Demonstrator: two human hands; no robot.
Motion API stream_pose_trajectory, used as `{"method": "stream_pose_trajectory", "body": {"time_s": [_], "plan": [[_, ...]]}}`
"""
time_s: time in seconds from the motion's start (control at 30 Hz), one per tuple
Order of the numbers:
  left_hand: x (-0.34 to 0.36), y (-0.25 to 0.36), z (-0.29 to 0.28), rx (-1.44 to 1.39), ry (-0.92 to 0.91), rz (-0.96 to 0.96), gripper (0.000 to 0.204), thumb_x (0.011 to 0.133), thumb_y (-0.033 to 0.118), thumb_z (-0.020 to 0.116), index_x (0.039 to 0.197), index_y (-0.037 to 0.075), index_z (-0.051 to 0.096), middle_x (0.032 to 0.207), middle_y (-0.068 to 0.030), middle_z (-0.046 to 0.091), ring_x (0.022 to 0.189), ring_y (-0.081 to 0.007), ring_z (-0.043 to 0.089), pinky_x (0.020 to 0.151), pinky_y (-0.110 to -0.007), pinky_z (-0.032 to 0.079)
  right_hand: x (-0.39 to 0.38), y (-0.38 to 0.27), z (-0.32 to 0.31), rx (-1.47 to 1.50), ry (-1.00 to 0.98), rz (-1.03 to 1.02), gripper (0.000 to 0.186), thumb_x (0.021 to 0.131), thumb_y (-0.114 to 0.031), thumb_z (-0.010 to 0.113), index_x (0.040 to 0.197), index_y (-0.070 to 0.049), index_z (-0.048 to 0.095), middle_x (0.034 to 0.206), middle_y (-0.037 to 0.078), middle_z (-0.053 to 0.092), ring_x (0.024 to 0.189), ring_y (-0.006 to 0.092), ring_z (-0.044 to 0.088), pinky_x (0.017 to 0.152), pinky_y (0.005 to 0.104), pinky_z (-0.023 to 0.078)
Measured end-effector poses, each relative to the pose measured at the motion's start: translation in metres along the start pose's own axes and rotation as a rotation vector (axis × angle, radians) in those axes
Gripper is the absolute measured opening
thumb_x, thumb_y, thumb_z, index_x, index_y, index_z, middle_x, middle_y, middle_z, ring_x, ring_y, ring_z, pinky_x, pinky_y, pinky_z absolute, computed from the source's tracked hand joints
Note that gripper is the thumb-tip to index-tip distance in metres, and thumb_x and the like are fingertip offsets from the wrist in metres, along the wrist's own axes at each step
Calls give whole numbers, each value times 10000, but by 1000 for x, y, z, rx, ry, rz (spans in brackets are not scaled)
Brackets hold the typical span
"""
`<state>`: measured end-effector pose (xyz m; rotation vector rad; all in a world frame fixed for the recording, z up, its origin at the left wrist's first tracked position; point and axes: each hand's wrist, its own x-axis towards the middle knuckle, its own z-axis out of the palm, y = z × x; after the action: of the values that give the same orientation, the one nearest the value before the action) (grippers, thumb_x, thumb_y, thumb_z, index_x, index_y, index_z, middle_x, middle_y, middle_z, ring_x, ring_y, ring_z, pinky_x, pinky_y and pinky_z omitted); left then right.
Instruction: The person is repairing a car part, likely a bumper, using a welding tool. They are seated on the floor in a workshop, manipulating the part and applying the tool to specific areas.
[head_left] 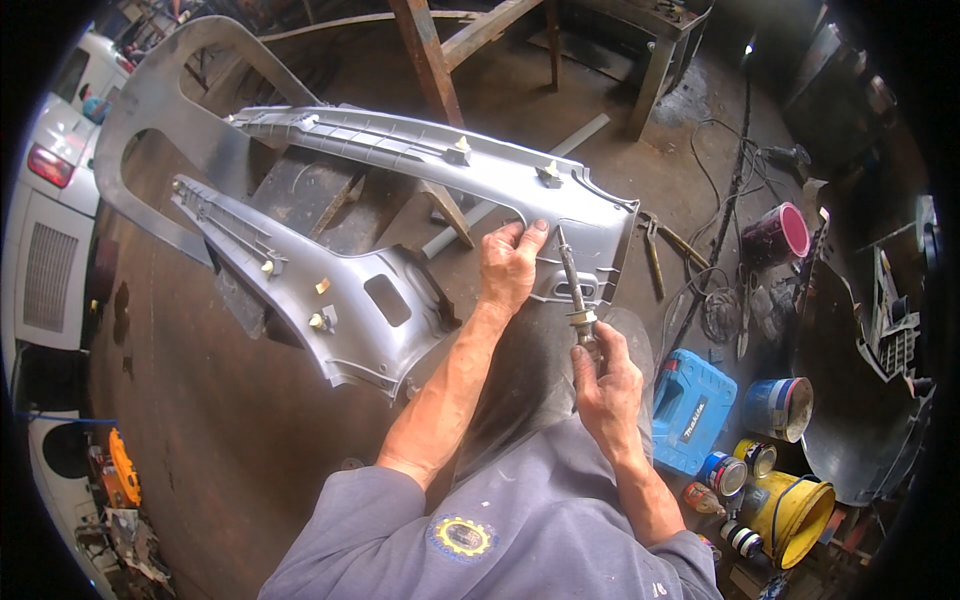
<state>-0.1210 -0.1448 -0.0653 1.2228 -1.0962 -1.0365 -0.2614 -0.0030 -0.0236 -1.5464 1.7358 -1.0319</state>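
Note:
Across my lap lies a long silver-grey car trim panel [590, 225], its ribbed inner side facing up, with pale clips standing on it. My left hand [512, 262] pinches the panel's near edge, thumb on top. In my right hand [608, 385] is a soldering iron [571, 275], closed in the fingers around its handle. The iron's narrow tip points away from me and appears to meet the panel's surface just right of my left thumb. A second silver trim panel [345, 270], with a rectangular opening, rests to the left of my forearm.
A curved metal frame [130, 150] props the far ends of both panels. Pliers [655, 255] lie on the floor beyond the panel. At my right stand a blue tool case [690, 410], paint cans [778, 408], a yellow bucket [800, 515] and a pink-rimmed bucket [780, 232]. Cables [722, 300] trail there.

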Motion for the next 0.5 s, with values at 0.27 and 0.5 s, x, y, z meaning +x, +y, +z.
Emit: {"method": "stream_pose_trajectory", "body": {"time_s": [0.27,0.5], "plan": [[-1,1,-1,18,0,3,395,903,308,680,644,27,579,583,84,400,576,-52,316,508,-274,246,1,2,1,-25,7,-33,385,892,-122,678,1224,9,535,966,222,681,841,352,689,737,405,533],[-2,6,1,-13,15,-24,421,886,333,680,653,-2,578,572,67,386,568,-69,328,510,-286,256,1,-4,1,-28,-3,7,355,895,-126,666,1202,10,552,980,227,686,837,350,683,738,400,522]]}}
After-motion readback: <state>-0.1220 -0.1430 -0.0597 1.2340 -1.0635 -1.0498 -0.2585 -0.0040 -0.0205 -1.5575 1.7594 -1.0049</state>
